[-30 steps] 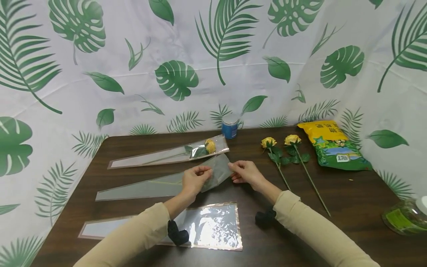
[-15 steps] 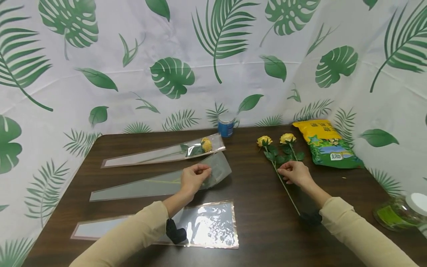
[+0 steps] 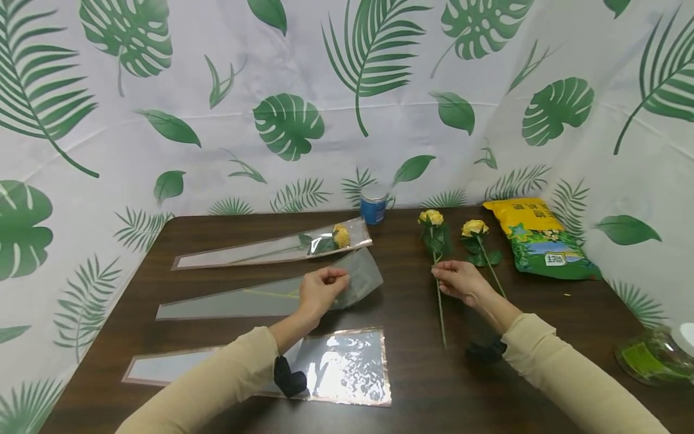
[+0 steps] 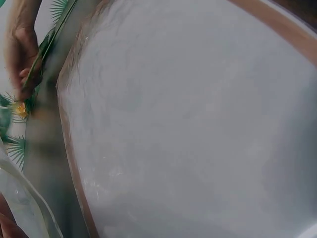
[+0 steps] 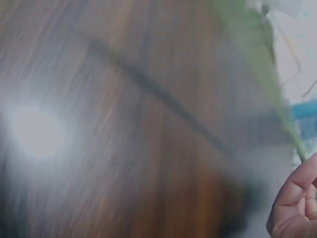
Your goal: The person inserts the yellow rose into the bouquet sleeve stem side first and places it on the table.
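Observation:
My left hand [image 3: 320, 292] pinches the wide mouth of a clear flower sleeve [image 3: 217, 306], the middle one of three, which tapers to the left. A thin yellow line shows along it. In my right hand [image 3: 461, 282] is a yellow rose [image 3: 431, 217], gripped by its green stem [image 5: 267, 84], head pointing away from me. A second yellow rose [image 3: 475, 227] lies on the table just right of that hand. In the left wrist view, a fingertip [image 4: 10, 225] sits at the lower left, beside the sleeve's curved plastic edge.
A farther sleeve [image 3: 206, 259] holds a yellow rose. Nearer lies a flat sleeve [image 3: 347, 367], partly under my left forearm. At the back stands a blue can [image 3: 373, 208]; a yellow and green bag [image 3: 544, 241] lies right. A white-lidded jar [image 3: 653, 355] is at the right edge.
My right hand left the sleeve's mouth, reached right to the nearer of two loose roses, gripped its stem and brought it left, swinging it more upright in view. My left hand stayed at the sleeve.

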{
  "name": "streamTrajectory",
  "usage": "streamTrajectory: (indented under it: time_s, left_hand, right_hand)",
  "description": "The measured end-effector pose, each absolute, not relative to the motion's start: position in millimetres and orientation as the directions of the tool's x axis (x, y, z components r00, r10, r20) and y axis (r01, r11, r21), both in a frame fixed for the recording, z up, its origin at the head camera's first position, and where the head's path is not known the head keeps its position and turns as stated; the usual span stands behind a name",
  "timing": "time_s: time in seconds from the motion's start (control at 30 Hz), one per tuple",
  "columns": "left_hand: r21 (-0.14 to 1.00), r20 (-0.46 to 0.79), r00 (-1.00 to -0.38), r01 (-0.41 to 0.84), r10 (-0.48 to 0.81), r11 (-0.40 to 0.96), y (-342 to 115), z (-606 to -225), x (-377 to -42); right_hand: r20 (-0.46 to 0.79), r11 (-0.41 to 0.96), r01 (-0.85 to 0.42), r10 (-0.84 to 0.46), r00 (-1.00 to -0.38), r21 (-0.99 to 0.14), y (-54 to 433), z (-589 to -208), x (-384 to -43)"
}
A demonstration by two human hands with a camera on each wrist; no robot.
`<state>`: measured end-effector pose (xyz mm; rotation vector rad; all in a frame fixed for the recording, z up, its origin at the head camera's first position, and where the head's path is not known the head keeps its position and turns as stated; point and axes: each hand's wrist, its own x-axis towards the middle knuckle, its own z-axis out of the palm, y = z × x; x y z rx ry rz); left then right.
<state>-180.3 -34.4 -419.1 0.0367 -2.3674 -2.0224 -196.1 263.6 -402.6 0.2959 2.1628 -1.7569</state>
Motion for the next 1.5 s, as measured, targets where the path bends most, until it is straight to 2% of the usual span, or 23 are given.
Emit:
streamTrajectory:
  time_s: [0.13,0.33,0.43,0.53,0.67,1.0,1.23,1.5]
  left_hand:
    - [0.990,0.007,-1.000,0.003,-0.028,0.141,-34,-418,-181]
    - [0.990,0.003,-1.000,0.000,-0.016,0.144,-33,-419,-183]
    - [0.989,0.000,-1.000,-0.001,-0.010,0.146,-32,-418,-183]
    - [0.990,0.003,-1.000,0.002,-0.006,0.142,-32,-416,-182]
    - [0.991,0.012,-1.000,0.012,-0.001,0.136,-31,-415,-181]
    - [0.982,0.049,-0.999,0.048,-0.003,0.182,-27,-412,-184]
    - [0.964,0.119,-0.993,0.116,0.001,0.238,-22,-411,-186]
    - [0.974,0.124,-0.992,0.125,0.018,0.189,-18,-408,-189]
  right_hand:
    - [-0.302,-0.034,0.304,-0.053,-0.952,-0.952,251,-387,-199]
    - [-0.082,-0.364,0.070,0.017,-0.996,-0.929,241,-354,-209]
    - [-0.007,-0.442,-0.037,0.097,-0.995,-0.896,237,-344,-213]
    - [0.053,-0.413,-0.119,0.168,-0.984,-0.903,232,-342,-215]
    - [0.086,-0.293,-0.151,0.224,-0.971,-0.944,221,-348,-214]
    - [-0.004,-0.136,-0.034,0.274,-0.962,-0.990,190,-375,-207]
    - [-0.057,-0.010,0.056,0.246,-0.968,-0.998,171,-390,-202]
    - [-0.050,0.054,0.059,0.161,-0.986,-0.997,156,-394,-201]
